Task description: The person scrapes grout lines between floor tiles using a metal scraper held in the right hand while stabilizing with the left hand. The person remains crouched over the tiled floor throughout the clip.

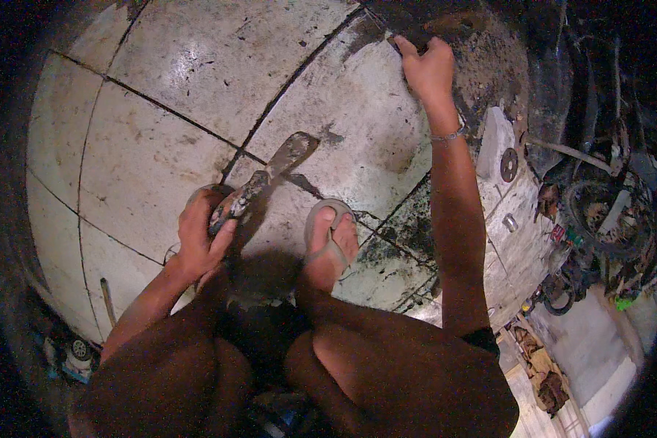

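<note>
1. The left hand (201, 237) is shut tight around the handle of a dirty scraper (266, 179). The hand sits low, just above the person's left knee.
2. The scraper has a flat metal blade. The blade points up and to the right, away from the left hand, and its wide end lies on the tiled floor (168, 139). Grey muck sticks to the blade and the handle.
3. The floor is made of big pale tiles with dark lines between them. It is stained and scratched all around the left hand.
4. Just to the right of the left hand is a foot in a flip-flop (330, 241). The toes point up, and the foot stands flat on the floor between the two hands.
5. The right hand (428, 67) is far up and to the right, well apart from the left hand. Its fingers are bent and press on the floor at the edge of a dark, dirty patch (489, 58). I cannot tell if it holds anything.
6. A thin bracelet (449, 135) goes around the wrist just below the right hand.
7. To the right of the right arm lies a pile of dark junk (598, 212) with wires and round parts.
</note>
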{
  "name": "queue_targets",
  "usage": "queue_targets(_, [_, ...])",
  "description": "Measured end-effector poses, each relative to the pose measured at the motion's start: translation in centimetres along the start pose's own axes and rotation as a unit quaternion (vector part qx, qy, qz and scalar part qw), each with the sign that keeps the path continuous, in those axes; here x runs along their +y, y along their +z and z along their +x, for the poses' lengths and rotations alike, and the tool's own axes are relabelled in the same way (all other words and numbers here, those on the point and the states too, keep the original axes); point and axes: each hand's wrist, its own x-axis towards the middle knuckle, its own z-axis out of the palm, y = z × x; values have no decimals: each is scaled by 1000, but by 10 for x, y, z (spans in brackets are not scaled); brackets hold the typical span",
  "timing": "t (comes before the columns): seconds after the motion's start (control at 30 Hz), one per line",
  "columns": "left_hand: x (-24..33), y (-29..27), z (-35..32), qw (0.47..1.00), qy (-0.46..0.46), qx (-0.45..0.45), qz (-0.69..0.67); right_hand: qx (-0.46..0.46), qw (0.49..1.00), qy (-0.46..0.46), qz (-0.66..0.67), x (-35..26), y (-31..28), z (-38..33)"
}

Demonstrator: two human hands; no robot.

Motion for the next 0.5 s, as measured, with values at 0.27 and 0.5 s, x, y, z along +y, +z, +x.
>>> queue_targets(0.27, [-1,2,1,1000,1,7,0,24,1000,1,-6,1,4,2])
queue_targets(0.5, [1,0,0,1000,9,-3,-14,9,1000,-30,-2,0,5,5])
